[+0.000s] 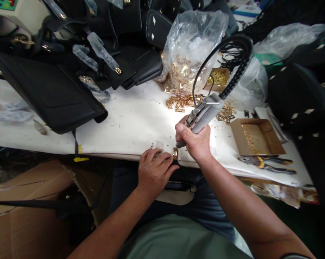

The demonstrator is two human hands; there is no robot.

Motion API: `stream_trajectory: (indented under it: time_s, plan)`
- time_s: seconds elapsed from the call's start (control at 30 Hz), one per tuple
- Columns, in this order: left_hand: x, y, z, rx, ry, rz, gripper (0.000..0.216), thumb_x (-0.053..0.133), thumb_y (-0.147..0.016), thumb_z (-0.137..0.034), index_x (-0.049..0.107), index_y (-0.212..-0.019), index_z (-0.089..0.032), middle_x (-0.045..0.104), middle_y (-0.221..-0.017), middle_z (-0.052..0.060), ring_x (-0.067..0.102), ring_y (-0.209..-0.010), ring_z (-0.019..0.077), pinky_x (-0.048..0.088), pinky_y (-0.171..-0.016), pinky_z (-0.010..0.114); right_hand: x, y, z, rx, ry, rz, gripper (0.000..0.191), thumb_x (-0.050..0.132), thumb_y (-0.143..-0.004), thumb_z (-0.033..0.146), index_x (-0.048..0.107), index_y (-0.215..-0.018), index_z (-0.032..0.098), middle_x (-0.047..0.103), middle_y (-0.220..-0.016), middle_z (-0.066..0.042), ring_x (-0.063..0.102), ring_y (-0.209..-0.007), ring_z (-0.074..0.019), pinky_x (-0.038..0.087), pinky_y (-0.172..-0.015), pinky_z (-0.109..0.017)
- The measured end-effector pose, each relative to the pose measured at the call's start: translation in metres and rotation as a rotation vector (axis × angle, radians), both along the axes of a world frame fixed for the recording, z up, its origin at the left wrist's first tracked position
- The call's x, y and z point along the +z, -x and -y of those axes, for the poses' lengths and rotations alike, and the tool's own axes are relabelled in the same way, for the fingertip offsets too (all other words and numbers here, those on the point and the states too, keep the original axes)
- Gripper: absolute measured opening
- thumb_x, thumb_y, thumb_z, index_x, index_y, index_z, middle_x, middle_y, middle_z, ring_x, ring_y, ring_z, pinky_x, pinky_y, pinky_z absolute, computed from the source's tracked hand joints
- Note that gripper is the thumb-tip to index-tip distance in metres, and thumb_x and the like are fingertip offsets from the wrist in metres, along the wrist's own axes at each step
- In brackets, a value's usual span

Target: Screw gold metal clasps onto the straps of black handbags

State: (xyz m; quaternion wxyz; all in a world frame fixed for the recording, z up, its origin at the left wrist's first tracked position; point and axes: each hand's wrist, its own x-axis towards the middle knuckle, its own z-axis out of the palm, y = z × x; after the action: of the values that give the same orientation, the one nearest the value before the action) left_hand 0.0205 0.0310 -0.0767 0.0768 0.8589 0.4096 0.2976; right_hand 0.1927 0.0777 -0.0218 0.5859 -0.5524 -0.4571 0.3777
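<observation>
My right hand (196,142) is closed around a grey power screwdriver (205,111), which tilts down to the left. Its tip meets the upper end of a small gold metal plate (175,153) at the table's front edge. Beside that plate, my left hand (154,168) lies over the edge with fingers stretched out and thumb apart. The thumb and index finger are close to the plate; what lies under the palm is hidden. On my lap below hangs a black and beige bag part (177,194), partly covered by my left hand.
Black handbags (51,93) crowd the left and back. Behind the screwdriver are a clear plastic bag (189,54) of gold plates and a loose pile of gold plates (182,101). A cardboard box (259,136) with small gold pieces stands right, near pliers (267,163).
</observation>
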Motion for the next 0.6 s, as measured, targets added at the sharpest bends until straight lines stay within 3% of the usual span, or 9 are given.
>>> stream_trajectory:
  time_s: [0.2,0.6]
  plan:
    - [-0.004,0.000,-0.001,-0.012,-0.008,0.014,0.025,0.076,-0.090,-0.038,0.075,-0.112,-0.025,0.078,-0.115,0.002,0.065,-0.109,0.0265,0.047,-0.102,0.048,0.004,0.004,0.002,0.002,0.012,-0.023,0.048,0.082,-0.075,0.060,0.060,-0.069,0.019,0.057,-0.055,0.002,0.050,-0.046,-0.0117,0.043,-0.044,-0.025]
    - [0.006,0.002,-0.003,-0.070,0.037,-0.073,0.021,0.076,-0.091,-0.034,0.075,-0.110,-0.027,0.077,-0.115,0.001,0.064,-0.116,0.0272,0.047,-0.099,0.046,0.005,0.005,0.002,-0.022,0.039,-0.114,0.047,0.083,-0.074,0.058,0.061,-0.070,0.018,0.062,-0.053,-0.001,0.053,-0.040,-0.0130,0.044,-0.037,-0.024]
